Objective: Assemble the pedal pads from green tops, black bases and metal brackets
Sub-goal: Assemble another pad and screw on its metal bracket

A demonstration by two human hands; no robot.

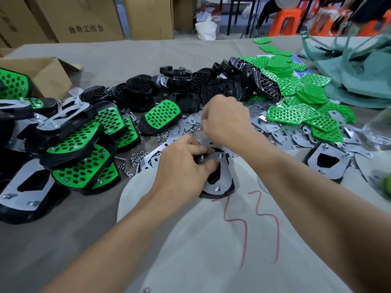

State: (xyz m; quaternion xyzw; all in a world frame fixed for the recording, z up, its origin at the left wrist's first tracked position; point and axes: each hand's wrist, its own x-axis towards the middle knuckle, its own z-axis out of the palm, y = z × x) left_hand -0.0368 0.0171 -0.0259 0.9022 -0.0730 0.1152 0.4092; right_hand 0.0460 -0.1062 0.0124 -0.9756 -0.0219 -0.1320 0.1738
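In the lower middle of the frame a pale grey cloth marked with red scrawled lines (pixel 249 229) covers the near part of the grey table (pixel 63 240). At its far edge lies the pedal pad being worked on (pixel 220 180), a black oval base turned underside up with a shiny cut-out metal bracket on it, screws showing at its near and far ends. The left hand (pixel 182 163) presses down on the left side of this pad, fingertips pinched together on a small nut at a screw near the bracket's far left corner. The right hand (pixel 226 121) hangs just beyond and above it, fingers curled closed; whether it holds anything I cannot tell.

Around the pad, in the centre of the frame, loose flat metal brackets (pixel 300 138) and small silver nuts (pixel 135 157) are scattered on the table. At right centre another bracket-up pad (pixel 325 161) lies by itself. Along the left edge sits a heap of finished pads (pixel 78 140), some showing green perforated tops, others their bracketed undersides.

Farther back, across the middle, is a pile of empty black plastic bases (pixel 190 85), and to its right a spread of loose green perforated tops (pixel 304 98). An open brown cardboard box (pixel 46 72) stands at upper left, with larger cartons (pixel 84 17) behind the table and orange plastic stools (pixel 285 20) at upper right.
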